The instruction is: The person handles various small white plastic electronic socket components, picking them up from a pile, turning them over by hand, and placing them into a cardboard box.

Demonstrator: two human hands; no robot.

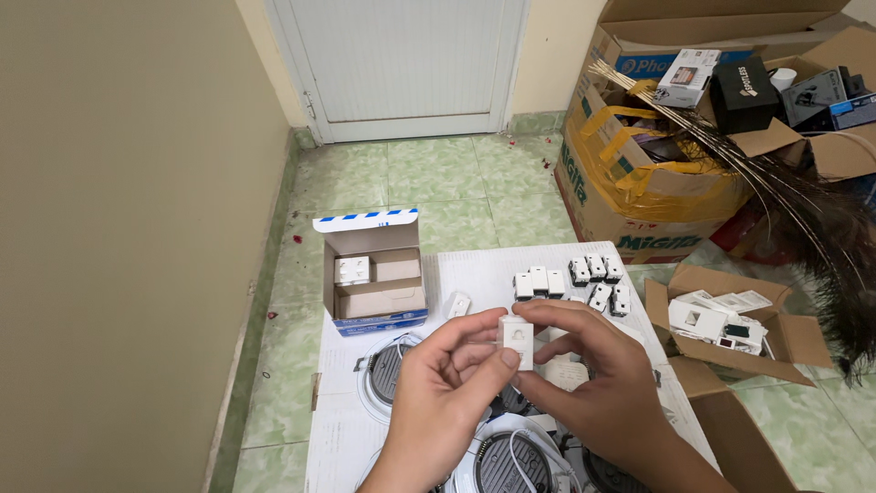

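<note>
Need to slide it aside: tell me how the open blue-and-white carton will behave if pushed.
The open blue-and-white carton probably slides easily: thin cardboard, nearly empty, so likely light. Its walls may flex. It lies on a broad side, so tipping seems unlikely, but the small white module inside could shift.

Your left hand (447,383) rises from below, thumb and forefinger pinching the small white switch module (518,342) on its left edge. Your right hand (593,365) curls over that module (fingers bent, thumb beneath), gripping its right side.
</note>
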